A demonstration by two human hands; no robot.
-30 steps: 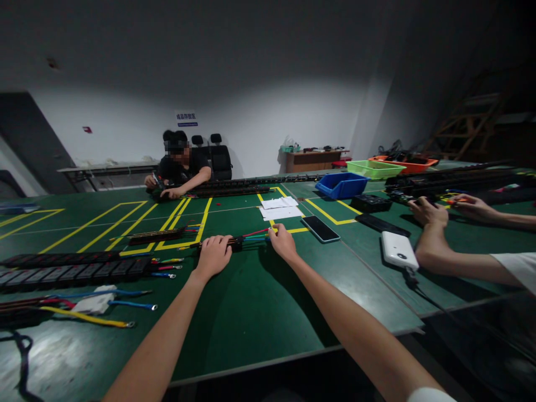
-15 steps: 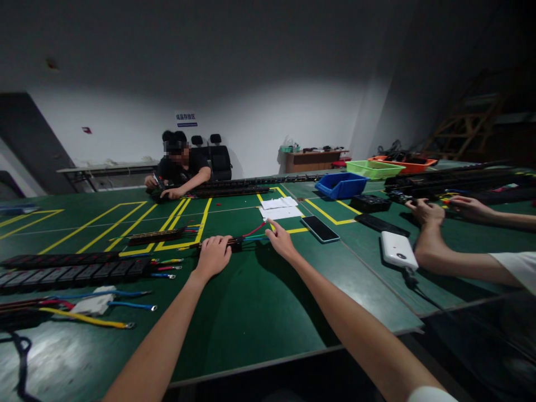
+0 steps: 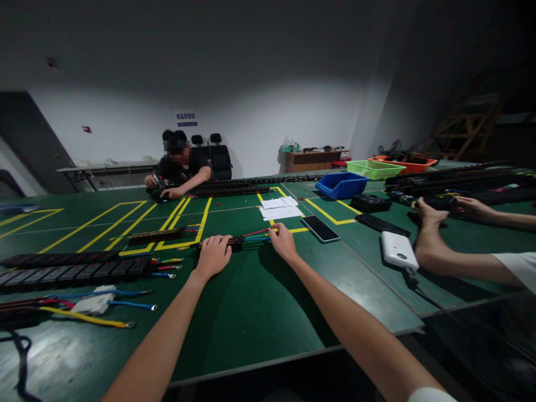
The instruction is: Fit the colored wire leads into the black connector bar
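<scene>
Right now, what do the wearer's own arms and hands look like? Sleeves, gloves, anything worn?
Both forearms are bare. The left hand and right hand wear no gloves; no watch or rings visible. A white sleeve edge shows on the right upper arm; the left sleeve is out of view.

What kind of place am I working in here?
Likely a wiring or cable-assembly workshop: a large green table taped with yellow zones, long black strips with coloured leads, and parts bins. Your left hand and right hand are on one such strip; other people work nearby.
</scene>
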